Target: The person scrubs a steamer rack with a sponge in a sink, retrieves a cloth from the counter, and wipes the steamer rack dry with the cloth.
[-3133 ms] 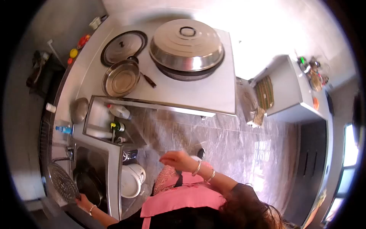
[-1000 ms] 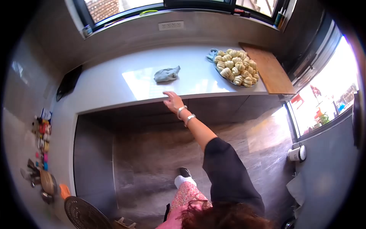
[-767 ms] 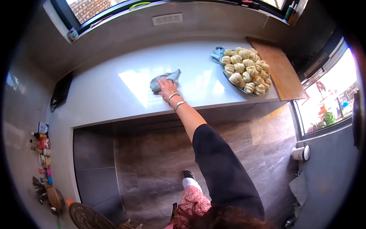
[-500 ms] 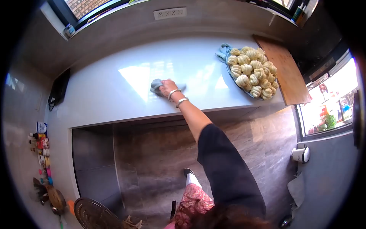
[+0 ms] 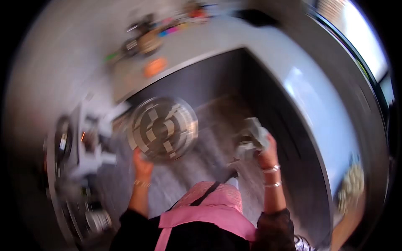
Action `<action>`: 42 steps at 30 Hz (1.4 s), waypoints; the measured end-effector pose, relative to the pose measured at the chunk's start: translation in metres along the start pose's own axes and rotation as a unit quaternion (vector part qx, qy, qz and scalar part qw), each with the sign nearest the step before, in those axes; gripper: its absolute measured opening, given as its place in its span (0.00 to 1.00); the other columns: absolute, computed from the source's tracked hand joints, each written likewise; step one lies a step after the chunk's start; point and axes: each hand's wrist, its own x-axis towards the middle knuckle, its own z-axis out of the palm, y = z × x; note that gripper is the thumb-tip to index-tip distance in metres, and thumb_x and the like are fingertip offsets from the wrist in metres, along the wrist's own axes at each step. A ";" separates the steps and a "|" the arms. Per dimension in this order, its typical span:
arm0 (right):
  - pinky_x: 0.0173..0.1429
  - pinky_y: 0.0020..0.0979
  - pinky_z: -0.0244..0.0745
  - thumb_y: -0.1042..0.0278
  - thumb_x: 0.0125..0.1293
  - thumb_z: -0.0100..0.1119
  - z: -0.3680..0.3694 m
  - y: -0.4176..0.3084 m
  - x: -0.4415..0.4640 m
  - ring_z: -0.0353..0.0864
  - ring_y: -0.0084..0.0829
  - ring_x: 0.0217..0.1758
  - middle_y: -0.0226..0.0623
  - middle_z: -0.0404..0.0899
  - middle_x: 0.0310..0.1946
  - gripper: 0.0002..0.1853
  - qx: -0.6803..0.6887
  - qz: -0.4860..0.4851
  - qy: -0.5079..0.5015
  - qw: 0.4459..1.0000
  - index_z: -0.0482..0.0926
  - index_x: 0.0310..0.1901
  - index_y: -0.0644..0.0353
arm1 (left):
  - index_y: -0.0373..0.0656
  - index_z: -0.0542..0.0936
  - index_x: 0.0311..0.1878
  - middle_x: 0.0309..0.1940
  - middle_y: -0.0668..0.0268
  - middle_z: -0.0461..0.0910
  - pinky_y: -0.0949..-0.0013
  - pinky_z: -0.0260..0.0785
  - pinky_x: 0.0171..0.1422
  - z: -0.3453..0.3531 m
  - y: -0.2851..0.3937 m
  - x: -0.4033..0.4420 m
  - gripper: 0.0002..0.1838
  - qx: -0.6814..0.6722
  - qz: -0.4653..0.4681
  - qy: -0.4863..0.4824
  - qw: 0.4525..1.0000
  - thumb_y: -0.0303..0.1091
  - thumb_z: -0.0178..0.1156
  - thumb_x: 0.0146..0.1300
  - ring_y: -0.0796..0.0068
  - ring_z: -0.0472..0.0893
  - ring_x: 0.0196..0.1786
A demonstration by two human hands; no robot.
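Blurred by motion, the head view shows my left hand point(image 5: 143, 165) closed on the near rim of a round metal steamer tray point(image 5: 161, 129) with slots in it. The tray is held up over the floor, its flat face toward me. On the other side, my right hand point(image 5: 268, 154) grips a crumpled grey cloth point(image 5: 254, 136), which hangs in the air beside the counter front. A bracelet shows on my left wrist and two on my right.
The white counter point(image 5: 316, 100) bends round the far and right sides. On it are an orange item point(image 5: 155, 67) and small jars at the back, and a heap of twisted dough rolls point(image 5: 352, 184) at the right. A blurred rack point(image 5: 90, 146) stands left.
The view has swung left from the counter. My right hand has lifted the cloth off the countertop. My left hand, unseen before, now holds the steamer tray.
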 end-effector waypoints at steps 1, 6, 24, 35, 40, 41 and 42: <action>0.45 0.25 0.72 0.64 0.61 0.56 0.035 -0.022 -0.014 0.77 0.23 0.41 0.35 0.78 0.41 0.18 0.048 -0.009 -0.018 0.999 0.73 0.49 0.66 | 0.39 0.71 0.55 0.53 0.59 0.73 0.58 0.63 0.63 -0.011 0.005 -0.006 0.18 0.003 0.006 -0.027 1.000 0.38 0.45 0.65 0.62 0.71 0.56; 0.54 0.34 0.72 0.68 0.59 0.60 0.210 -0.039 -0.069 0.77 0.31 0.46 0.39 0.75 0.48 0.25 -0.081 -0.127 -0.193 0.970 0.65 0.56 0.67 | 0.37 0.67 0.59 0.56 0.56 0.71 0.58 0.62 0.64 -0.060 0.045 -0.053 0.21 -0.033 0.050 -0.099 0.993 0.39 0.40 0.68 0.61 0.71 0.58; 0.70 0.52 0.45 0.80 0.55 0.47 0.656 0.145 -0.163 0.50 0.54 0.69 0.51 0.57 0.64 0.29 -0.293 -0.512 -0.454 0.668 0.61 0.61 0.66 | 0.34 0.73 0.50 0.47 0.56 0.76 0.63 0.69 0.53 -0.206 0.241 -0.233 0.17 -0.070 0.451 0.097 0.884 0.35 0.50 0.62 0.63 0.77 0.47; 0.66 0.54 0.50 0.72 0.52 0.56 0.819 0.158 -0.189 0.59 0.42 0.67 0.37 0.65 0.61 0.19 -0.122 -0.581 -0.534 0.602 0.75 0.48 0.55 | 0.40 0.68 0.59 0.54 0.61 0.73 0.62 0.62 0.64 -0.244 0.348 -0.187 0.30 -0.082 0.471 0.123 0.869 0.45 0.61 0.55 0.65 0.72 0.57; 0.68 0.57 0.46 0.75 0.53 0.54 0.874 0.189 -0.141 0.55 0.48 0.68 0.42 0.62 0.62 0.21 -0.143 -0.509 -0.552 0.645 0.71 0.52 0.59 | 0.38 0.68 0.59 0.52 0.59 0.75 0.60 0.66 0.62 -0.243 0.397 -0.184 0.33 -0.088 0.513 0.132 0.843 0.46 0.63 0.52 0.63 0.75 0.53; 0.67 0.59 0.46 0.73 0.52 0.56 0.862 0.210 -0.147 0.53 0.48 0.69 0.43 0.62 0.61 0.23 -0.129 -0.518 -0.564 0.630 0.71 0.53 0.59 | 0.38 0.68 0.58 0.53 0.59 0.75 0.60 0.67 0.61 -0.250 0.402 -0.186 0.33 -0.104 0.513 0.133 0.842 0.46 0.64 0.51 0.63 0.76 0.52; 0.68 0.58 0.45 0.73 0.52 0.56 0.846 0.219 -0.160 0.52 0.48 0.69 0.43 0.61 0.62 0.22 -0.114 -0.515 -0.598 0.604 0.71 0.52 0.59 | 0.38 0.69 0.58 0.52 0.59 0.75 0.60 0.66 0.61 -0.259 0.404 -0.187 0.33 -0.122 0.524 0.150 0.830 0.46 0.63 0.52 0.62 0.76 0.52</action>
